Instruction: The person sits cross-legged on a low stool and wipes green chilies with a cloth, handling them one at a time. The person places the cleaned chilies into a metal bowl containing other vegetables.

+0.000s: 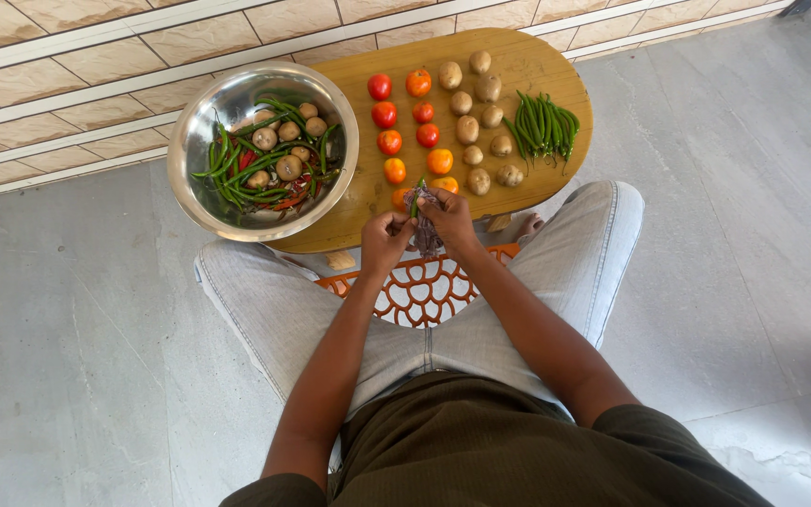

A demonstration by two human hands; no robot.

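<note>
My left hand (384, 239) and my right hand (450, 221) meet at the near edge of a low wooden table (527, 66). Together they hold a green chili (419, 187) wrapped in a dark purplish cloth (426, 237). On the table lie rows of red and orange tomatoes (387, 115), a column of small potatoes (467, 129) and a bunch of green chilies (543, 124). A steel bowl (199, 192) at the table's left end holds more chilies, potatoes and red pieces.
I sit on an orange lattice stool (420, 293) with my knees either side of it. A tiled wall (68, 84) runs behind the table. Grey stone floor (734, 235) surrounds everything. A bare foot (527, 225) shows under the table's edge.
</note>
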